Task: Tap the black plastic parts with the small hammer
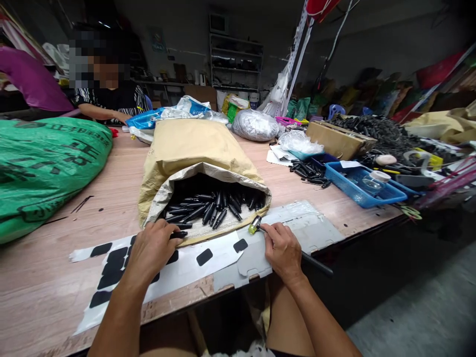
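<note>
My left hand [158, 248] is closed around a short black tube-like piece [180, 234] at the front lip of a tan woven sack [201, 141]. The sack lies on its side with its mouth towards me, and many similar black pieces [219, 203] fill the opening. Right of the mouth, my right hand [283, 250] grips the black handle of a small hammer [255, 225], whose head is metal and yellow-green. Under my hands lie a white backing sheet [186, 267] with black rounded patches and a grey board [308, 225].
A full green sack [48, 168] stands on the table [40, 282] at left. A blue basket [360, 186] holding a jar, loose black parts [308, 171] and a cardboard box [336, 139] are at right. Across the table sits a person [107, 101]; another person's purple sleeve [33, 79] shows.
</note>
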### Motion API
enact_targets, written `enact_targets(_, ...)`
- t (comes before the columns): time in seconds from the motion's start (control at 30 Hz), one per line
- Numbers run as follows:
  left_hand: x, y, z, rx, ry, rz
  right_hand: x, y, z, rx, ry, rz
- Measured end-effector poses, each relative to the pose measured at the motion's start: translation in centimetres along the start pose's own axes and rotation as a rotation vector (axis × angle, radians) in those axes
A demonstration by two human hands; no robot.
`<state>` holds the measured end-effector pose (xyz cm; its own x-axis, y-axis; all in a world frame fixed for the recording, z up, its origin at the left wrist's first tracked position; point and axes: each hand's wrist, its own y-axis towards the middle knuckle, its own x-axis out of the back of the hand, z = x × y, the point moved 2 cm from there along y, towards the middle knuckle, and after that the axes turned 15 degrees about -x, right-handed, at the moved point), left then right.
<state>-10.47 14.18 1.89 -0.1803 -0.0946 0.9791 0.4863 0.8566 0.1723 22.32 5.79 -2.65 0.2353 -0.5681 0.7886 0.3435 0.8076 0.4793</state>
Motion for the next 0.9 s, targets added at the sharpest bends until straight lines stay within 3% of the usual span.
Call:
enact_targets(0.13,0.8,0.3,-3.9,-0.121,-0.057,-0.151,0.1,0.0,0.0,-0.001,0.002,0.01)
enact_targets(0.27,-0.3,0.7,-8.4,-0.26,-0.211,-0.072,0.0,0.0,0.0,-0.008,-0.005,0.018)
enact_targets(0.37,-2.1,0.9,-9.9,-0.263,-0.295,-0.048,0.0,0.0,-0.1,-0.011,-0.004,0.025)
enact_targets(0.5,-3.8,0.8,-9.8,-0.25,-0.403,-0.127,-0.1,0.0,0.0,-0.013,0.001,0.027)
enact_targets(0.67,-4.5,0.5,-8.6,-0.208,-0.548,-0.207,0.1,0.0,0.0,-0.031,-0.002,0.044)
enact_targets(0.9,-4.7,0.7,-8.1,-0.189,-0.643,-0.192,0.7,0.0,-0.5,-0.027,-0.056,0.096)
